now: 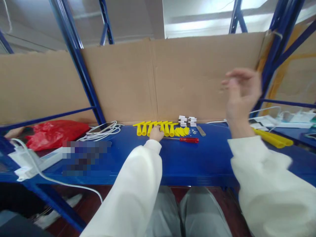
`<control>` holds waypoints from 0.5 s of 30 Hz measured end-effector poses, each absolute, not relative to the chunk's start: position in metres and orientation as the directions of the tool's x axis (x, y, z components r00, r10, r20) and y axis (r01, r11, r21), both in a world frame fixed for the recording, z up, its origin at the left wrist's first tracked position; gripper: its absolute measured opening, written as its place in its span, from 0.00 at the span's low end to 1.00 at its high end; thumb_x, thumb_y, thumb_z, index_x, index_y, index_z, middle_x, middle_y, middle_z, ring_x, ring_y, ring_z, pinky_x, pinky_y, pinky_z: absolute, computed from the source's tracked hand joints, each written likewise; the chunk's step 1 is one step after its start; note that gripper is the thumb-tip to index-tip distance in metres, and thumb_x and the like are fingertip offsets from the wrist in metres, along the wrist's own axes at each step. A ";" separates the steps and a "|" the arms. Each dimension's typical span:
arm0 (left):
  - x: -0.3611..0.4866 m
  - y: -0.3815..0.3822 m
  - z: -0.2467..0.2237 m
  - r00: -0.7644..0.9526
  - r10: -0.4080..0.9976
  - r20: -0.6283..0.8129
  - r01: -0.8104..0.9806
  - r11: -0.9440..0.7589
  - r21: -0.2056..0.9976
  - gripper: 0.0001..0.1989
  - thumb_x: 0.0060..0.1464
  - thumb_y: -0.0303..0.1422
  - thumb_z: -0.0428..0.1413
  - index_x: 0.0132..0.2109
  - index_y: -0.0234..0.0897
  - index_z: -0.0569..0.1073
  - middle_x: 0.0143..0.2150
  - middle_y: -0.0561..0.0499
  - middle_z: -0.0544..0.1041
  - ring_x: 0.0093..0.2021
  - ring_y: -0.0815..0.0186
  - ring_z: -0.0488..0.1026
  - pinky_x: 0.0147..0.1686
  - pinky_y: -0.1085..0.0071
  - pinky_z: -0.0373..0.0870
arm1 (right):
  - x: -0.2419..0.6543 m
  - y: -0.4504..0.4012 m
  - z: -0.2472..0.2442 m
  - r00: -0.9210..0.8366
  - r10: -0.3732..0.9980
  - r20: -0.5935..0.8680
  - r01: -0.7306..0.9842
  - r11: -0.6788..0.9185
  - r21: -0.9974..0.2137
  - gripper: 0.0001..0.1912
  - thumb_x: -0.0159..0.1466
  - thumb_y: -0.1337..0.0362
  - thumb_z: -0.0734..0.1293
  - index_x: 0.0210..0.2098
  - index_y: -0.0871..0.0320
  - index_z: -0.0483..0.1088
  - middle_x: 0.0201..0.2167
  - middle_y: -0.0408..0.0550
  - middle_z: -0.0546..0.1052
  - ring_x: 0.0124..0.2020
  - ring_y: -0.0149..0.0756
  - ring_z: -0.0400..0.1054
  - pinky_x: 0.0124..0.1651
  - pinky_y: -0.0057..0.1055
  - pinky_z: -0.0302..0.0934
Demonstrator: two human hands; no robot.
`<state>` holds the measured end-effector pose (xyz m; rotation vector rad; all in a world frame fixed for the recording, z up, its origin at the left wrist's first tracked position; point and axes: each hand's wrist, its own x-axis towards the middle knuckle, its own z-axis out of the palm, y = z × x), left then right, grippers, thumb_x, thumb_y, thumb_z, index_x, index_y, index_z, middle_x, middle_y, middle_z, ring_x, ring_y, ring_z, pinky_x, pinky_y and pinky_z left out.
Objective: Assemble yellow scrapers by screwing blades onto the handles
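Observation:
My left hand [156, 133] reaches into a row of yellow T-shaped plastic handles [171, 129] standing along the back of the blue shelf [197, 164]. Its fingers look closed round one of the handles, though the back of the hand hides most of the grip. My right hand [242, 95] is raised in front of the cardboard, blurred, fingers bent and apart from the thumb, with nothing visible in it. Just right of the row lie small yellow flat pieces [181, 132], tiny screws [194, 132], and stacked white-and-dark small parts [187, 121]. A red-handled screwdriver [189, 140] lies in front.
Cardboard [197, 75] walls the back between blue posts [86, 72]. At left are a red plastic bag [56, 131], coiled white cable [105, 131] and power strip [46, 162]. A grey metal strip [201, 131] and yellow tubes [273, 138] lie rightward. Another person's hand [14, 132] shows far left.

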<state>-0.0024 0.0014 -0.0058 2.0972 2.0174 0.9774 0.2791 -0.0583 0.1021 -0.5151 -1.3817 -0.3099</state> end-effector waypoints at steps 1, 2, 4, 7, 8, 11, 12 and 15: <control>-0.002 0.002 -0.007 -0.048 0.929 0.368 0.892 -0.126 0.433 0.19 0.55 0.24 0.51 0.52 0.34 0.77 0.55 0.42 0.78 0.57 0.57 0.73 0.57 0.67 0.67 | 0.273 -0.046 0.086 0.194 0.120 0.974 0.555 0.805 -0.209 0.12 0.68 0.62 0.61 0.51 0.53 0.67 0.48 0.49 0.74 0.47 0.37 0.70 0.53 0.42 0.65; -0.002 0.002 -0.007 -0.027 0.937 0.347 0.907 -0.123 0.403 0.19 0.55 0.25 0.51 0.52 0.35 0.77 0.55 0.42 0.78 0.57 0.56 0.73 0.57 0.65 0.67 | 0.269 -0.032 0.067 0.195 0.191 0.962 0.625 0.731 -0.272 0.11 0.66 0.64 0.62 0.48 0.54 0.69 0.45 0.50 0.75 0.45 0.38 0.71 0.52 0.43 0.66; -0.002 0.001 -0.009 -0.012 0.943 0.333 0.926 -0.115 0.359 0.20 0.54 0.25 0.50 0.52 0.39 0.78 0.58 0.45 0.76 0.60 0.55 0.71 0.61 0.59 0.63 | 0.267 -0.006 0.029 0.124 0.428 0.895 0.741 0.561 -0.370 0.11 0.62 0.67 0.63 0.44 0.57 0.72 0.43 0.53 0.77 0.44 0.42 0.72 0.50 0.43 0.67; -0.001 0.000 -0.009 -0.006 0.947 0.321 0.935 -0.108 0.337 0.22 0.56 0.27 0.49 0.54 0.42 0.77 0.61 0.47 0.74 0.63 0.53 0.67 0.65 0.50 0.55 | 0.279 0.016 -0.009 -0.027 0.739 0.673 0.861 0.359 -0.360 0.09 0.57 0.69 0.65 0.37 0.57 0.75 0.43 0.53 0.79 0.48 0.46 0.72 0.55 0.45 0.63; -0.001 0.000 -0.009 -0.008 0.952 0.306 0.936 -0.100 0.336 0.22 0.56 0.27 0.48 0.55 0.41 0.76 0.62 0.46 0.73 0.63 0.53 0.66 0.66 0.48 0.53 | 0.284 0.018 -0.015 -0.025 0.785 0.619 0.869 0.324 -0.375 0.09 0.57 0.69 0.65 0.36 0.57 0.76 0.43 0.53 0.80 0.48 0.45 0.72 0.55 0.42 0.64; -0.001 -0.001 -0.010 0.007 0.958 0.288 0.941 -0.104 0.322 0.22 0.57 0.28 0.48 0.56 0.40 0.75 0.61 0.44 0.73 0.64 0.52 0.65 0.66 0.45 0.50 | 0.294 0.017 -0.018 0.014 0.828 0.561 0.867 0.270 -0.420 0.10 0.58 0.69 0.64 0.37 0.58 0.77 0.43 0.54 0.81 0.46 0.44 0.74 0.53 0.39 0.65; -0.001 -0.001 -0.010 0.015 0.957 0.290 0.943 -0.110 0.315 0.22 0.58 0.29 0.48 0.56 0.40 0.75 0.60 0.44 0.74 0.64 0.51 0.65 0.66 0.43 0.49 | 0.294 0.016 -0.017 0.024 0.832 0.554 0.863 0.262 -0.431 0.11 0.58 0.69 0.64 0.37 0.59 0.77 0.43 0.55 0.81 0.46 0.44 0.74 0.52 0.39 0.65; 0.000 -0.002 -0.012 0.037 0.951 0.308 0.946 -0.133 0.295 0.21 0.61 0.34 0.47 0.58 0.42 0.74 0.60 0.43 0.74 0.64 0.50 0.64 0.65 0.39 0.47 | 0.291 0.012 -0.015 0.038 0.845 0.533 0.850 0.253 -0.463 0.10 0.58 0.68 0.65 0.36 0.59 0.78 0.41 0.55 0.81 0.43 0.44 0.75 0.50 0.39 0.66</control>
